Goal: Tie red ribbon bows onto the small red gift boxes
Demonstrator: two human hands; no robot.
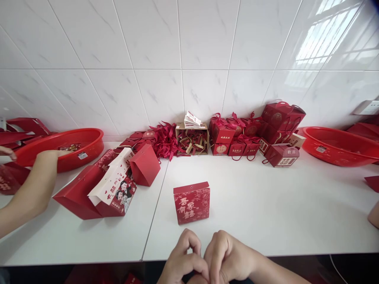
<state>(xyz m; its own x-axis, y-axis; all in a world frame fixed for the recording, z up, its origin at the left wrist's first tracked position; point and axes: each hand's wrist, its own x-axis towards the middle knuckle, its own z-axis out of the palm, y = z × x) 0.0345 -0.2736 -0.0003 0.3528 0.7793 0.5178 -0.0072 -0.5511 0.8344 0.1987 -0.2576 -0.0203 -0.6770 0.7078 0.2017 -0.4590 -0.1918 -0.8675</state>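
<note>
Both hands meet at the table's front edge, low in the head view. My left hand (185,260) has its fingers bent and pressed towards the other hand. Against it, my right hand (227,256) is closed with its fingers curled down. Whatever lies between the fingertips, if anything, is hidden. Just beyond them a red gift box (192,203) with pale Chinese characters stands upright on the white table (251,209), with a small hole near its top edge. Neither hand touches it.
Several red and white boxes (115,189) stand at left. Ribbon bows (166,140), an open carton (193,140) and stacked boxes (237,136) line the wall. A red basin (340,146) is at right; a co-worker's arm (35,189) reaches into another basin (94,146).
</note>
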